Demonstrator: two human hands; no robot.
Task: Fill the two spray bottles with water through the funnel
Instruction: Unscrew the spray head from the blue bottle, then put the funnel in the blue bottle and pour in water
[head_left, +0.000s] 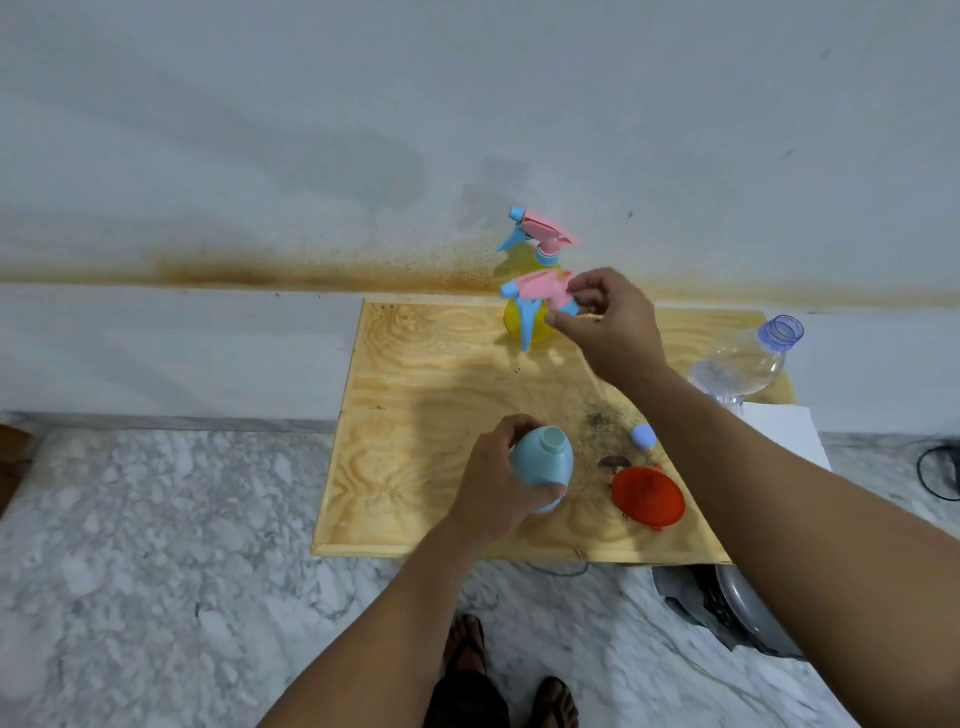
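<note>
My left hand (493, 483) grips a light blue spray bottle (545, 460) standing on the wooden board (415, 415); its neck is open, with no head on it. My right hand (608, 322) holds a detached pink and blue spray head (537, 293) in the air near the board's far edge. Just behind that head stands a yellow spray bottle (537, 325) with its own pink and blue head (540, 234) on it. A red funnel (647, 496) lies on the board to the right of the blue bottle. An uncapped clear water bottle (743, 364) stands at the board's right edge.
A small blue cap (643, 435) rests on the board above the funnel. White paper (784, 436) sits under my right forearm. Below the board are a marble floor (156, 519), a dark bag with a plate (737, 608), a cable (935, 473), and my sandalled feet (467, 644).
</note>
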